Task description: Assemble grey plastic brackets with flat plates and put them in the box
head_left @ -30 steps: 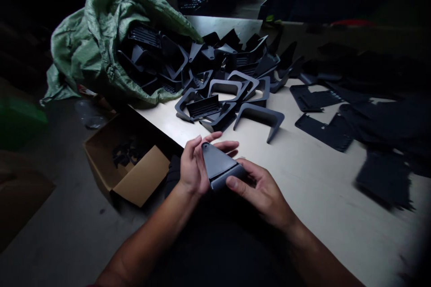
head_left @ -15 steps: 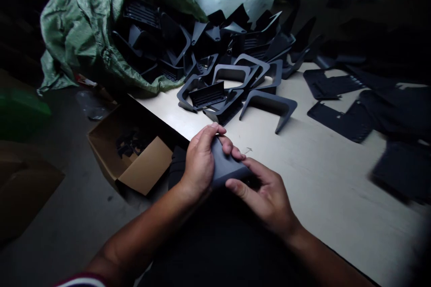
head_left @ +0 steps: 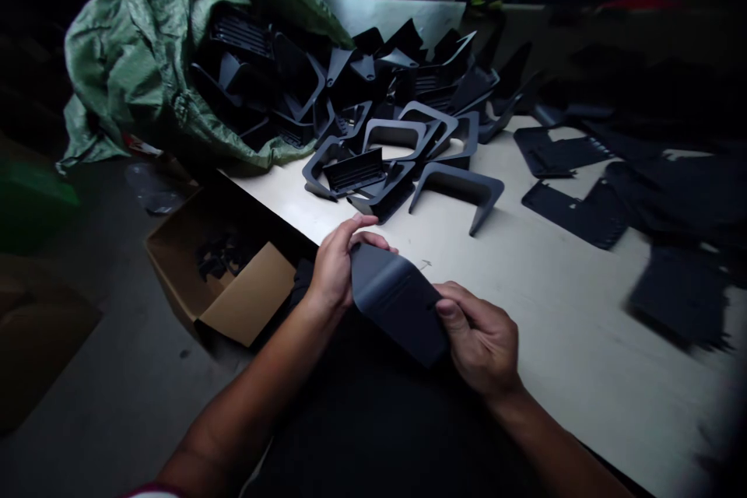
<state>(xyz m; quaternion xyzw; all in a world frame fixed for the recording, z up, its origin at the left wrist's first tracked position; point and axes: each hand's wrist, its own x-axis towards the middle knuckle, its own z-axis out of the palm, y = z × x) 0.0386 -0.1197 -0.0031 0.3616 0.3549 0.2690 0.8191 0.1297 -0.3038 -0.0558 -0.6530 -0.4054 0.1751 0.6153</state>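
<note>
Between my hands, just over the near edge of the table, is a dark grey bent plastic part (head_left: 397,299) with a rounded bend and a thin slot line. My left hand (head_left: 338,264) holds its left end, fingers curled behind it and partly hidden. At the other end, my right hand (head_left: 482,338) pinches the right edge between thumb and fingers. Beyond them on the table lies a similar U-shaped grey plastic part (head_left: 458,183), next to a slatted black piece (head_left: 353,171) in the pile.
A green woven sack (head_left: 145,70) spills dark plastic parts onto the pale table (head_left: 554,303). Flat black panels (head_left: 575,210) lie at the right. Below the table's left edge stands an open cardboard box (head_left: 245,296) with small black pieces (head_left: 219,257) inside.
The grey part has been turned so its slotted face shows. My right hand has gone from loosely touching it to pinching its right edge; my left hand has shifted slightly left.
</note>
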